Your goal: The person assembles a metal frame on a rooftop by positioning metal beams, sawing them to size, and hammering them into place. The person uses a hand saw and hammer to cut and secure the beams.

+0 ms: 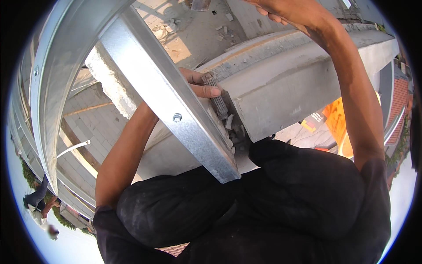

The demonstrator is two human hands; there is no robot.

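My left hand (200, 84) reaches behind a slanting silver metal beam (154, 83), which hides most of the palm. Its fingers close around the top of a grey ribbed piece (217, 100) whose exact kind I cannot tell. That piece stands tilted in a narrow gap in the concrete wall (285, 101), with broken rubble (237, 132) lower in the gap. At the top edge, my right hand (290, 12) is raised over the far side of the wall. Its fingers are curled and partly cut off by the frame, so whatever they hold is hidden.
A bolt (177, 117) sticks out of the metal beam. On the left is a curved metal frame (48, 88); a broken white block edge (112, 81) lies behind the beam. Beyond the wall, debris covers a floor (189, 35). Another person (39, 207) is far left. An orange object (337, 123) lies right.
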